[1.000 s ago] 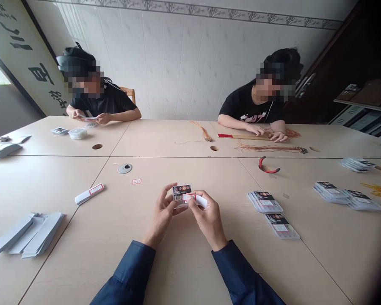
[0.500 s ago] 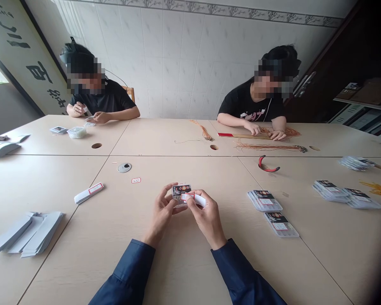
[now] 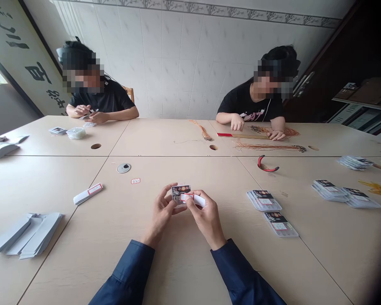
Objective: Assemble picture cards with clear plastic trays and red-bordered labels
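Just above the beige table (image 3: 184, 262), my left hand (image 3: 161, 214) pinches a small clear packet (image 3: 180, 192) with a dark printed card inside. My right hand (image 3: 206, 216) grips a white strip of red-edged labels (image 3: 195, 199) and presses its end against the packet's front. Both hands are closed on what they hold, thumbs on top. Dark blue sleeves cover my forearms.
Stacks of finished packets (image 3: 264, 200) lie to my right, with more further right (image 3: 332, 190). White label strips (image 3: 25, 239) are piled at the left; one strip (image 3: 88, 193) is nearer. Red pliers (image 3: 266, 165) sit beyond. Two people work opposite, one with orange cords (image 3: 269, 147).
My hands stay in place on the packet and strip. The person at the far right has lifted one hand off the cords; the person at the far left has shifted both hands.
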The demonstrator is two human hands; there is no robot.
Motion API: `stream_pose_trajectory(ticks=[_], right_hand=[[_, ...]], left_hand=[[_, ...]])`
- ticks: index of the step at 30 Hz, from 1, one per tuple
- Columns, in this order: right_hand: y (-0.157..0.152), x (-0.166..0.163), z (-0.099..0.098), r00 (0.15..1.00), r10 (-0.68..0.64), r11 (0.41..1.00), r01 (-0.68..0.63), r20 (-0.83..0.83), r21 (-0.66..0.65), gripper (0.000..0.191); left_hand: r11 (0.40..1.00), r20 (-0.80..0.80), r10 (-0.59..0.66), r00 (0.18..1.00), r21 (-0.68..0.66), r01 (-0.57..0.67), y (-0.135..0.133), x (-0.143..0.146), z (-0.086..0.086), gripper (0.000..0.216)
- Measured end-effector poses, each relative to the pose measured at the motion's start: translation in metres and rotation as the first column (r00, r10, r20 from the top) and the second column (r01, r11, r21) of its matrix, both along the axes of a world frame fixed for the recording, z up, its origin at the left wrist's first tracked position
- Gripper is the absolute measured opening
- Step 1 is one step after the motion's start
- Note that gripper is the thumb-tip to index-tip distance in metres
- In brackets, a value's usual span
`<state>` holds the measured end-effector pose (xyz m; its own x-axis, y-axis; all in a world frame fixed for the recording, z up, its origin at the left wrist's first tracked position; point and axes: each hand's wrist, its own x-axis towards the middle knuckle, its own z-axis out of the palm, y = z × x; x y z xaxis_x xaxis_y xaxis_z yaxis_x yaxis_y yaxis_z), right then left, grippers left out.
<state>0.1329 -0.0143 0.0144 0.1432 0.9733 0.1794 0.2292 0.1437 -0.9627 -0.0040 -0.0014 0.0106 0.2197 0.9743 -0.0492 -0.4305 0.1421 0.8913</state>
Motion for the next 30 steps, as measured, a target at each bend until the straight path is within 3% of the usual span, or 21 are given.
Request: stream_pose_trajectory(ticks=[30], right_hand=[[-0.0003,-0.0016,-0.0005,1.0,-0.007,1.0,0.007,-0.023,0.012,0.02]], left_hand=[[0.999,-0.006,0.011,1.0,-0.041,-0.011,0.002,0.0,0.0002,0.053]])
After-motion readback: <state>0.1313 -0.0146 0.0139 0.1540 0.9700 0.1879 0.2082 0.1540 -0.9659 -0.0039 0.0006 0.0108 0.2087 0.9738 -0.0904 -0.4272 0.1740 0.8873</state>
